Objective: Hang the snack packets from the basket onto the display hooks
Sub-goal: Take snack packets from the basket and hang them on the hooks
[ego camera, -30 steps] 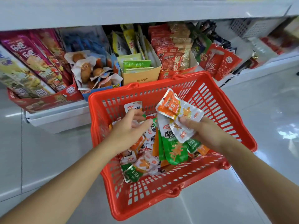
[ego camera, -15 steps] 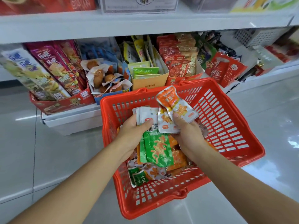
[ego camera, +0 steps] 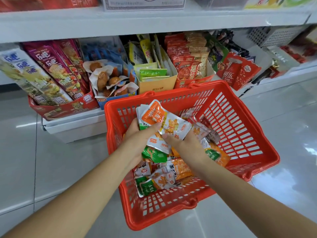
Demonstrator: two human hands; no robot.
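Note:
A red plastic basket (ego camera: 240, 127) sits on the floor below me, holding several small snack packets (ego camera: 164, 179) in orange, green and white. My left hand (ego camera: 139, 136) grips a bunch of packets (ego camera: 154, 114) lifted above the pile, thumb on top. My right hand (ego camera: 181, 143) pinches the lower edge of the same bunch, at an orange and silver packet (ego camera: 176, 126). No display hooks are in view.
Behind the basket a low white shelf (ego camera: 75, 124) carries boxes of snacks: long purple packets (ego camera: 56, 69), a blue box (ego camera: 113, 81), a tan carton (ego camera: 154, 83) and red packs (ego camera: 192, 66). Another shelf board (ego camera: 154, 21) runs overhead. Glossy tiled floor (ego camera: 283, 134) lies around.
Both hands have come together over the basket, gathering the packets into one bunch. The green packets dropped back out of the bunch, and my view has tilted slightly upward.

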